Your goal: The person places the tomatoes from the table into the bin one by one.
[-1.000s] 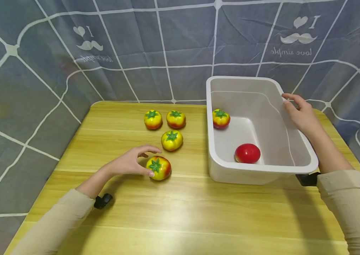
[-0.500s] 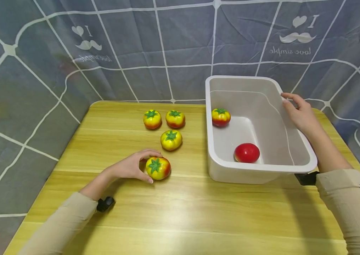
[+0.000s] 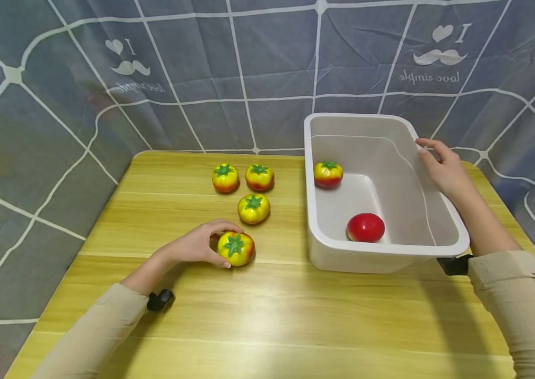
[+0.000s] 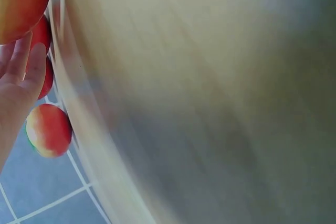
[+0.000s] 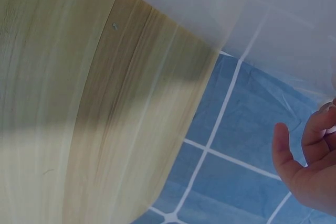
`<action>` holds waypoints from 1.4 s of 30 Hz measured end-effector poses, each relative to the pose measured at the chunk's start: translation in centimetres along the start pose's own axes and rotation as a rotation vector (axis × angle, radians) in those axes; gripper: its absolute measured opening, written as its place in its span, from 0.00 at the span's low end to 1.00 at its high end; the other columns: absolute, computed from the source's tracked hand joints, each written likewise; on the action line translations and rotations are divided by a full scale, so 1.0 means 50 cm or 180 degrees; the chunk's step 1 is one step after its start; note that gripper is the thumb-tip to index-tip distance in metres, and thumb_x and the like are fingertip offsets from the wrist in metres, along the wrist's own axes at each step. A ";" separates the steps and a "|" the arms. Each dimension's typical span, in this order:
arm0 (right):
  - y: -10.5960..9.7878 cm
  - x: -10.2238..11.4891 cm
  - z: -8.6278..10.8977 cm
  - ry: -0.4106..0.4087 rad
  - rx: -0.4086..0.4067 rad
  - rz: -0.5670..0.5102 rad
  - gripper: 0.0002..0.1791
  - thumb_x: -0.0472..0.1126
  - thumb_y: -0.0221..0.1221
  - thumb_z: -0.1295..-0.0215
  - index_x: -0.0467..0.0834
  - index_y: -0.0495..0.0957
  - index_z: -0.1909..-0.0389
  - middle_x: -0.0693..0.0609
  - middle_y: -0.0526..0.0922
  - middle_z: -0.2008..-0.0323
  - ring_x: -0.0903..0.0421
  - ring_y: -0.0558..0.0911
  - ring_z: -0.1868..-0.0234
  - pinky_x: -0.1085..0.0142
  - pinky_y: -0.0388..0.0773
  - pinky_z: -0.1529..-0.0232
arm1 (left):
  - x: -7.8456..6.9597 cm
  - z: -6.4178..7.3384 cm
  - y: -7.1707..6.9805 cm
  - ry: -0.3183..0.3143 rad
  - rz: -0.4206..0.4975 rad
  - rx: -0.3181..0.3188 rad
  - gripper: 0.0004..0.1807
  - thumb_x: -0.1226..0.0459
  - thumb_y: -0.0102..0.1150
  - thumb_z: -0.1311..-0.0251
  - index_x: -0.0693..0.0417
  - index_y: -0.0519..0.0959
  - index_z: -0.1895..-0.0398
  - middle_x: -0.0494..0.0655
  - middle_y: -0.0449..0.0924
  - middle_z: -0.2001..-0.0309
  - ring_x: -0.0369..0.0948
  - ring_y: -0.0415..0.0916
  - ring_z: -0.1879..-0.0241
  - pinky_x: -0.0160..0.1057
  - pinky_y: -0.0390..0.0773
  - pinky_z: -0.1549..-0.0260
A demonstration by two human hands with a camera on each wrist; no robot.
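Observation:
My left hand (image 3: 196,245) curls round a yellow-and-red toy tomato (image 3: 238,249) with a green star-shaped leaf top, thumb at its near side and fingers at its far side. The left wrist view shows this tomato (image 4: 22,3) large at the top left, with fingertips against it. On the right, my right hand (image 3: 447,171) grips the side rim of a deep white bin (image 3: 390,250). In the right wrist view the fingers (image 5: 317,137) bend in beside the bin's outer wall (image 5: 210,9). Inside the bin lie a yellow-red tomato (image 3: 328,175) and one showing its red underside (image 3: 366,227).
Three more toy tomatoes stand behind the left hand: a near one (image 3: 254,209), a back left one (image 3: 225,178) and a back right one (image 3: 260,178). A grey-blue curtain (image 3: 191,63) hangs behind the wooden table (image 3: 258,321).
My left fingers, spread over the tomato a second ago, have come in round it. The tomato has tilted slightly and shifted a little. My right hand stays on the bin's rim.

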State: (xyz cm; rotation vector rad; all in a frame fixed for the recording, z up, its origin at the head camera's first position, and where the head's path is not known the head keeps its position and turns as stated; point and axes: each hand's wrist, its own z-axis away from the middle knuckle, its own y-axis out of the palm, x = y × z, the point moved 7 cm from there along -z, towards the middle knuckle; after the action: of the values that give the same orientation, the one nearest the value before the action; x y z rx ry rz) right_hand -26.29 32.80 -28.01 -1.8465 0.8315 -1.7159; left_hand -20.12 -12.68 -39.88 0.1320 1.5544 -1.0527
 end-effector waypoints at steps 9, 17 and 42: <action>0.001 0.003 -0.001 -0.0010 0.0009 0.0000 0.30 0.54 0.37 0.28 0.40 0.60 0.33 0.33 0.60 0.35 0.34 0.67 0.45 0.59 0.66 0.55 | -0.015 -0.010 -0.008 0.0026 -0.0146 0.0019 0.38 0.59 0.76 0.62 0.51 0.71 0.43 0.47 0.70 0.43 0.44 0.67 0.46 0.48 0.67 0.46; 0.000 0.003 -0.001 -0.0037 -0.0034 0.0014 0.29 0.53 0.38 0.28 0.40 0.60 0.34 0.34 0.61 0.35 0.36 0.68 0.47 0.65 0.66 0.57 | -0.049 -0.027 -0.027 0.0207 -0.0317 0.0003 0.37 0.58 0.76 0.61 0.52 0.72 0.43 0.48 0.69 0.43 0.45 0.67 0.46 0.45 0.72 0.50; 0.004 0.002 0.001 -0.0010 0.0032 -0.0004 0.29 0.52 0.36 0.28 0.39 0.59 0.33 0.31 0.60 0.36 0.33 0.67 0.44 0.54 0.66 0.53 | -0.155 -0.071 -0.072 0.0272 -0.0349 -0.0351 0.38 0.63 0.76 0.61 0.58 0.71 0.42 0.51 0.69 0.44 0.47 0.67 0.47 0.47 0.75 0.53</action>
State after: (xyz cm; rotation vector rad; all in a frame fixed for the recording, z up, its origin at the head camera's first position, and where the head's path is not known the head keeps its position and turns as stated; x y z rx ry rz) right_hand -26.27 32.60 -28.09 -1.8431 0.8191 -1.7147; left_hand -22.59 -8.89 -31.83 0.0161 1.7093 -1.0553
